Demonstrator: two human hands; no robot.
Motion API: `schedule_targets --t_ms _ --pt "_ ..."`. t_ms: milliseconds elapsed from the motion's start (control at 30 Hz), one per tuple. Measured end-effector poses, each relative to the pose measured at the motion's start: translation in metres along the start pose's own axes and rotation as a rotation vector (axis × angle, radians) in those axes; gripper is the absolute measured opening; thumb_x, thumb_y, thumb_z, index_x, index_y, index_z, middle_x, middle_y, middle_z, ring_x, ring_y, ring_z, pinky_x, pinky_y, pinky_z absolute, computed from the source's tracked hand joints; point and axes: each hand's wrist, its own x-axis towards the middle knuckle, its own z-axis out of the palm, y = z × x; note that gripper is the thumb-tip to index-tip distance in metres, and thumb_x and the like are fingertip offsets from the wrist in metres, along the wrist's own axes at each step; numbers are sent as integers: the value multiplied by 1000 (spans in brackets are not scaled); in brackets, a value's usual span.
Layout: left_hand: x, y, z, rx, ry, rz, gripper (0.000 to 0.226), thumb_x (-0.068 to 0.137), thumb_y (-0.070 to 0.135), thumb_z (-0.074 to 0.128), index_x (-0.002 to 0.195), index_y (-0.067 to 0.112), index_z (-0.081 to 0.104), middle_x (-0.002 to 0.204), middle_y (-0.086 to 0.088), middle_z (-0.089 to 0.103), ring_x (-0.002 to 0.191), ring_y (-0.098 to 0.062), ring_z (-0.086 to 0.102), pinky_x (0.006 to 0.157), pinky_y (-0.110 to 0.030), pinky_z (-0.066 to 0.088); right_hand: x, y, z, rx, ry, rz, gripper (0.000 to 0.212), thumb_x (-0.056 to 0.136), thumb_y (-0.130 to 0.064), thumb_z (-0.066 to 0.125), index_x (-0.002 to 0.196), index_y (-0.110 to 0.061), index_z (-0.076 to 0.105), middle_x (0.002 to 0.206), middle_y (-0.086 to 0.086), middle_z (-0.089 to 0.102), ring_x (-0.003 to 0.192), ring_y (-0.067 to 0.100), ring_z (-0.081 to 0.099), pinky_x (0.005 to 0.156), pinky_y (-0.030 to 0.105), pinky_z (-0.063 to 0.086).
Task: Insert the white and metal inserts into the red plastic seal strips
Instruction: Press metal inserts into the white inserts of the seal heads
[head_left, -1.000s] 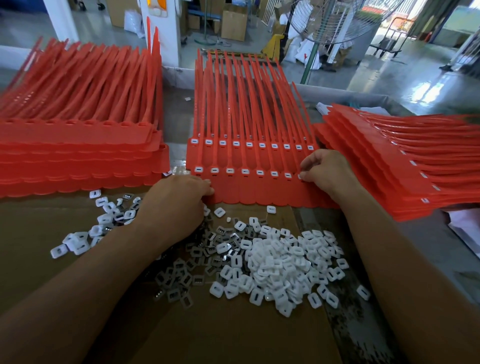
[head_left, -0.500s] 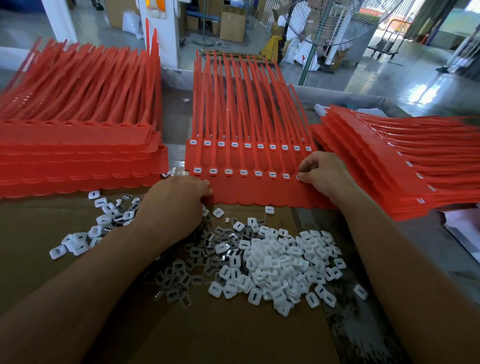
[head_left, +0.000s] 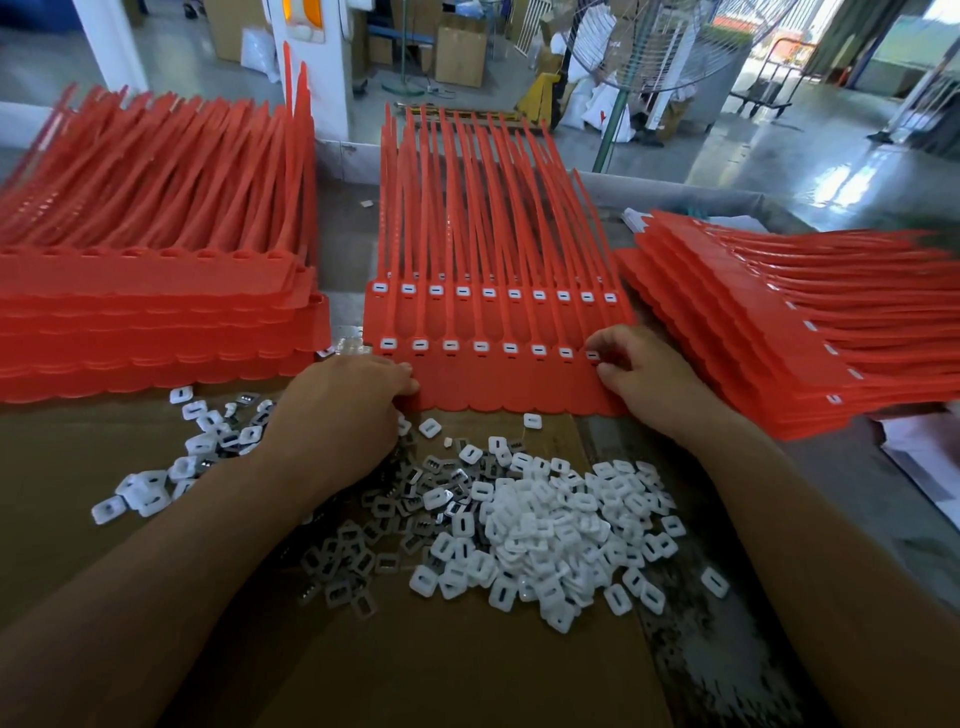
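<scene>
Right hand pinches a white insert in the red seal strip.
Its grip closes thumb and forefinger on the insert, in the strip's near row. Left of it, the left hand curls against the strip's edge; what its grip holds I cannot tell. Nearer than both, loose white inserts and metal inserts lie on cardboard.

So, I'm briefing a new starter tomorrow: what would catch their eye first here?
Red strips dominate: a middle sheet, a left stack and a right stack. In front, white inserts lie heaped on cardboard, with metal inserts to their left. The left hand rests at the sheet's near edge; the right hand pinches an insert at the near row's right end.
</scene>
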Motion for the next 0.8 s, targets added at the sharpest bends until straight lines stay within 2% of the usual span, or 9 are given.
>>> schedule_targets --t_ms 100,233,333,433,500,567,700,800 --pt "0 0 0 -4 9 1 47 86 7 42 128 27 50 139 13 41 130 -7 34 106 -27 27 -7 2 -1 -24 -4 -22 34 91 -9 53 123 -19 55 127 0 50 114 14 45 96 26 32" --pt "-2 0 0 -26 26 -1 46 85 6 43 126 25 52 137 13 44 129 -7 36 105 -26 26 -16 -2 -7 31 3 -38 33 88 -13 58 121 -19 58 119 -4 52 97 6 47 83 18 32" --pt "-1 -1 0 -30 35 -5 45 85 7 43 125 25 53 137 13 44 129 -7 37 106 -27 26 -26 -2 -21 74 -18 -115 19 83 -13 65 100 -23 66 99 -12 61 86 2 56 77 13 38" --pt "0 0 -1 -33 26 -9 44 86 7 44 125 25 53 137 12 45 129 -8 37 106 -28 27 -39 -4 -39 35 -265 -160 13 78 -20 70 80 -31 66 74 -16 65 72 -9 57 65 2 39" --pt "-1 0 -1 -41 35 -9 44 85 7 44 125 24 54 136 11 46 128 -9 37 105 -28 28 -44 -4 -45 14 -411 -153 10 75 -21 73 79 -29 67 73 -19 66 65 -9 58 62 3 41" --pt "-1 0 -1 -42 42 -8 44 85 7 45 124 24 54 136 11 46 128 -9 37 105 -28 28 -46 -5 -48 5 -468 -125 10 74 -22 75 79 -26 68 74 -19 67 64 -8 59 62 6 43" --pt "-2 1 -1 -47 47 -11 43 85 7 45 123 25 55 135 11 47 127 -9 39 104 -28 29 -48 -6 -48 -40 -505 -88 12 70 -23 78 78 -27 69 71 -12 67 64 -10 57 62 5 42" --pt "-2 1 -1 -65 67 -17 43 83 6 47 121 23 58 132 10 50 125 -11 43 103 -28 31 -48 -7 -45 -70 -488 -73 13 71 -23 78 80 -25 69 76 -9 66 67 -10 56 62 5 42"
